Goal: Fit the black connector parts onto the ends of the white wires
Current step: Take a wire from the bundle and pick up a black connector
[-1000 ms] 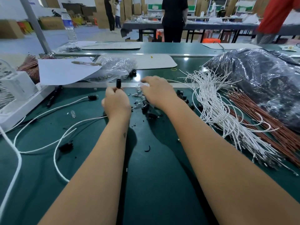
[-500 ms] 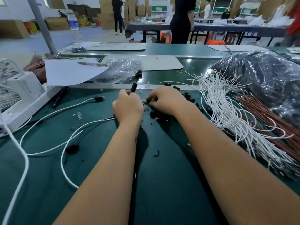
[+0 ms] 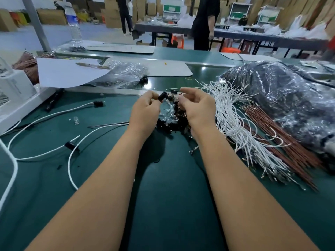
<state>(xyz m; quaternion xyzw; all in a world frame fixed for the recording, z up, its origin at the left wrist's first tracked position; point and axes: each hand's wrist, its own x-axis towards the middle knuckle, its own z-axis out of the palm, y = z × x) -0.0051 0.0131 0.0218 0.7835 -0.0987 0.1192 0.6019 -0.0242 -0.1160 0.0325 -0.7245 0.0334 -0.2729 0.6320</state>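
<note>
Left hand [image 3: 145,113] raised, black connector [image 3: 162,96] now tilted.

Lighting: even, bright overhead light across my view. Glare: white spots on the far worktop [image 3: 204,68] and sparkle on the plastic bag [image 3: 282,98]. Shadows: soft, dark patches under my forearms. Sharpness: I see slight blur on the white wires [image 3: 241,127] and background. Distortion: wide-angle bending at the edges, forearms stretched large.
</note>
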